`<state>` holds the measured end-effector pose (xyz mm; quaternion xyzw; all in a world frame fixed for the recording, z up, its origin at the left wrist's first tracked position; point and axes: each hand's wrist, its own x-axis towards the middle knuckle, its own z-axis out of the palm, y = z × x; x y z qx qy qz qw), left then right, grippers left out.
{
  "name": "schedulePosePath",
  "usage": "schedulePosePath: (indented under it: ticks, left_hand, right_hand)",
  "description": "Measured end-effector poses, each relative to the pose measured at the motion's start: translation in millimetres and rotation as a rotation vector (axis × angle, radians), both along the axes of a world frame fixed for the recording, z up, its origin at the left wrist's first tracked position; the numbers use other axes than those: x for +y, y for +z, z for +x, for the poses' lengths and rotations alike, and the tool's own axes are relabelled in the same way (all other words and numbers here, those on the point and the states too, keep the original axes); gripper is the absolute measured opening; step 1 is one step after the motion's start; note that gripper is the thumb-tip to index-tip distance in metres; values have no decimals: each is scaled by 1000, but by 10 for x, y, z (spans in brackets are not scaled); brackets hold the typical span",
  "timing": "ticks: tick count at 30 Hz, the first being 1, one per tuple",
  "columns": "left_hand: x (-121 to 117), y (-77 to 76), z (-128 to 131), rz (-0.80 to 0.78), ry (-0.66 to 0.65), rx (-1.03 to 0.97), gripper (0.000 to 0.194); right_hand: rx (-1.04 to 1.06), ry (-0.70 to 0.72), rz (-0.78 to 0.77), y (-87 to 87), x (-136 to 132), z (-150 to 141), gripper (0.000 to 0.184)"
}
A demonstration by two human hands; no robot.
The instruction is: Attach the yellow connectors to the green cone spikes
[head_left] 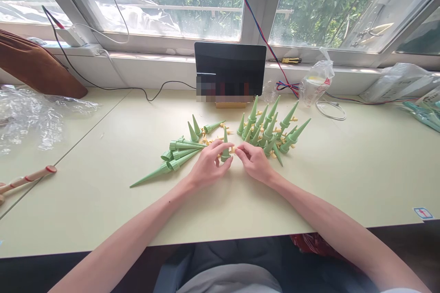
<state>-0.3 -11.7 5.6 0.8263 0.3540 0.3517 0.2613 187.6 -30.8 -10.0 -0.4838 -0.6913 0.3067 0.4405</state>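
Observation:
My left hand grips a green cone-shaped spike that stands point-up on the pale table. My right hand pinches a small yellow fitting against the spike's side. To the left lies a pile of green spikes on their sides, one long spike pointing toward the near left. To the right stands a cluster of upright spikes with yellow fittings on them. Loose yellow fittings lie between the two groups.
A dark tablet leans against the window sill behind the spikes. Cables run along the back. Clear plastic bags sit at the right, crumpled plastic and a brown bag at the left, and a wooden stick.

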Motion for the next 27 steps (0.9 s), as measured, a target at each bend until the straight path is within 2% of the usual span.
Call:
schedulePosePath:
  ticks: [16, 27]
  left_hand:
    - [25, 43, 7, -35, 53, -34, 30]
    - [18, 33, -2, -73, 32, -19, 31]
  right_hand:
    - [73, 30, 5, -57, 28, -7, 24]
    - [59, 46, -13, 12, 10, -7, 23]
